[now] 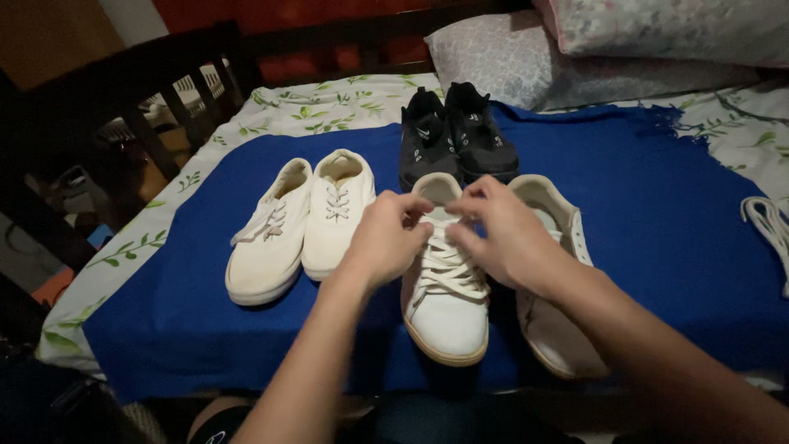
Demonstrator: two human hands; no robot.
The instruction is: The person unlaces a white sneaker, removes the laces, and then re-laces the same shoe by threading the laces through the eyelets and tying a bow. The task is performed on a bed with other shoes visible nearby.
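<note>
Your left hand point(386, 238) and right hand point(501, 234) meet over the laced white sneaker point(444, 296), which lies toe toward you on the blue cloth point(657, 238) spread over the bed. The fingers point(415, 215) of both hands are closed, pinching its white laces point(448, 267) near the top eyelets. Its unlaced mate point(551, 329) lies just beside it on the right (partly hidden by your forearm). A cream pair point(300, 226) sits to the left, a black pair point(456, 136) behind. Loose white laces point(768, 226) lie at the far right, and pillows point(526, 57) lie beyond the shoes.
</note>
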